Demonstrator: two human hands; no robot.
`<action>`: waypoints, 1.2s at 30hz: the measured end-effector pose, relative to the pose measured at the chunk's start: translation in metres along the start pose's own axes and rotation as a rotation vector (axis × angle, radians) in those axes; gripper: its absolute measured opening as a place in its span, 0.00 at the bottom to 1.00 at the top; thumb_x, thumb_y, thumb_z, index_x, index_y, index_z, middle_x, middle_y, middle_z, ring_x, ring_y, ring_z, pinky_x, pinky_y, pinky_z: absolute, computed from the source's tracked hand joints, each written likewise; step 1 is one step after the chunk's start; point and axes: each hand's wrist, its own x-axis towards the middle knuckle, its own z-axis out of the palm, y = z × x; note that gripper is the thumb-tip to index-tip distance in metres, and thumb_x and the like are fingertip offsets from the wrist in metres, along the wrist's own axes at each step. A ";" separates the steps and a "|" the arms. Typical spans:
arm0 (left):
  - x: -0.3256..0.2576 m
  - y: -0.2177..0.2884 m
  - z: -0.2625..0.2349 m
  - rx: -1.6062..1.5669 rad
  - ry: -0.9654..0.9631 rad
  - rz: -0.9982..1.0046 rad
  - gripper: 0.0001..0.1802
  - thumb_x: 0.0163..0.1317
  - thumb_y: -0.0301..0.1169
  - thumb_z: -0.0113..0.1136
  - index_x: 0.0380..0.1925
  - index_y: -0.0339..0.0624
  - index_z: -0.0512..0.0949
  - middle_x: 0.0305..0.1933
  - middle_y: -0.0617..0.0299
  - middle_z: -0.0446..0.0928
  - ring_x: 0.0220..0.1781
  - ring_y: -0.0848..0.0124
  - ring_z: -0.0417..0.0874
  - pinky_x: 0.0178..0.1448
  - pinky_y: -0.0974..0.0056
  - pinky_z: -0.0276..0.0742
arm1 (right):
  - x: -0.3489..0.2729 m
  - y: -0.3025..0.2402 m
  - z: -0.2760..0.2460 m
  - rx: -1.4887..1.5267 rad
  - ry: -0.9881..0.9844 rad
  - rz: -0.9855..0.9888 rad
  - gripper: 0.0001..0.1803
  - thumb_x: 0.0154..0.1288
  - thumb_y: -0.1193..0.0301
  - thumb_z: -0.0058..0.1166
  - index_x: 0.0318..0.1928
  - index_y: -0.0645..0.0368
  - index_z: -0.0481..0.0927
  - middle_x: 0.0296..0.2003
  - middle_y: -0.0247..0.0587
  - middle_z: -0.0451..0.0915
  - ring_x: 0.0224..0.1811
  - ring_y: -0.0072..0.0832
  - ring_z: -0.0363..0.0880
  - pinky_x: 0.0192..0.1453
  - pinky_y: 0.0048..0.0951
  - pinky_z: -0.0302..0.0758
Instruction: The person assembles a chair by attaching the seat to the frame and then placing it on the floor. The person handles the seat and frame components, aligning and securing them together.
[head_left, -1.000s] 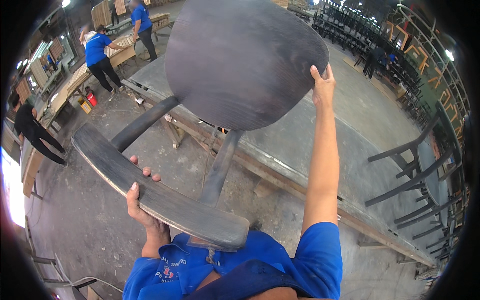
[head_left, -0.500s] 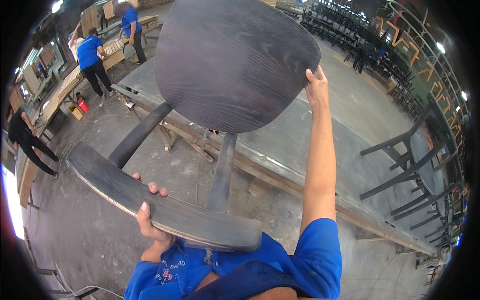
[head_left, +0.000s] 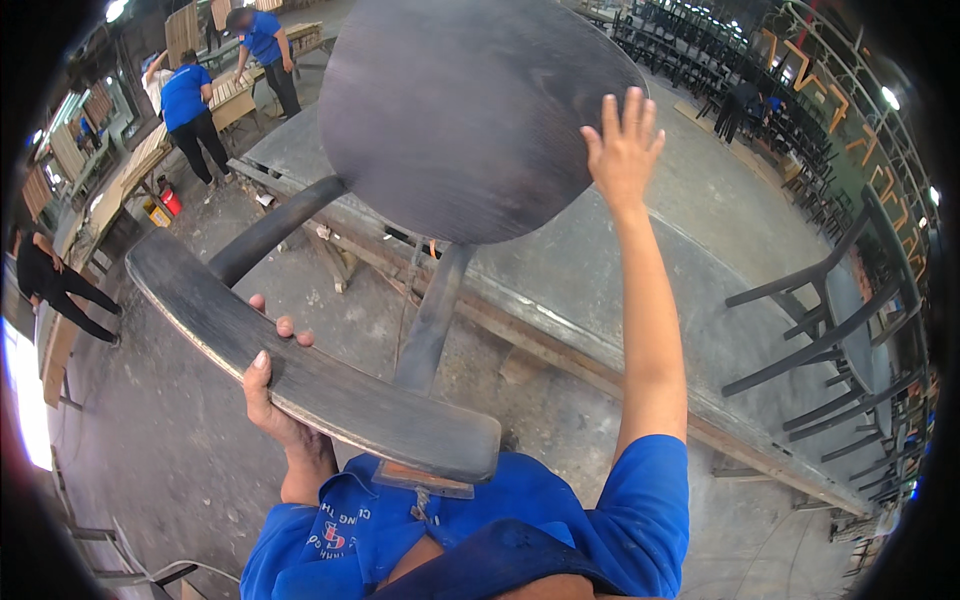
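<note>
A dark wooden chair is tilted in front of me. Its curved backrest lies nearest my body, with worn pale wood along the lower edge. My left hand grips this backrest, thumb on the near side and fingertips over the far edge. Two dark posts run from it toward the broad rounded seat, which shows wood grain. My right hand rests flat with fingers spread on the right part of the seat. The chair's legs are hidden behind the seat.
A long grey worktable runs across beyond the chair. Another dark chair stands on it at the right. At upper left, people in blue shirts work at a bench of wood strips. Many dark chairs are stacked far back.
My right hand has gone from gripping the seat's edge to lying spread on its face. The backrest and my left hand have shifted slightly left and away from me.
</note>
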 end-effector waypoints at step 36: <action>0.009 0.004 0.001 0.054 0.007 -0.027 0.43 0.48 0.40 0.53 0.63 0.30 0.52 0.60 0.47 0.59 0.47 0.66 0.70 0.46 0.63 0.77 | 0.032 -0.087 0.034 0.231 -0.036 -0.112 0.48 0.62 0.41 0.46 0.69 0.66 0.53 0.71 0.54 0.47 0.75 0.46 0.42 0.72 0.59 0.42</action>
